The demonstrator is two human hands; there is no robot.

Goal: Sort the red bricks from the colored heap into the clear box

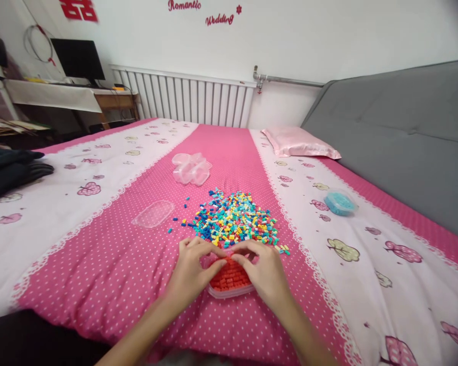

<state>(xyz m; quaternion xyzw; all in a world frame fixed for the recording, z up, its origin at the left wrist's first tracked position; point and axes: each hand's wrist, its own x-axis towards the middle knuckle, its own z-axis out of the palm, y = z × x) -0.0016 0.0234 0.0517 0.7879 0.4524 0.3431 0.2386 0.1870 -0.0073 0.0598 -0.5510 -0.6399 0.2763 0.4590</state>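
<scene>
A clear plastic container (229,293) packed with rows of small red toy bricks (231,277) rests on the bed's near side. My left hand (194,262) reaches over its left side, thumb and forefinger bent together in a pinch. From the other side, my right hand (261,264) pinches close to it, fingertips over the container's far part. Whatever lies between the fingertips is too small to make out. Just beyond the hands spreads a pile of loose multicoloured toy bricks (236,218).
Left of the pile lies a clear lid (153,213). Farther back are empty clear containers (192,169). A container of light-blue pieces (340,202) sits to the right. A pink pillow (299,141), dark folded clothes (13,170) and a grey headboard (397,132) edge the bed.
</scene>
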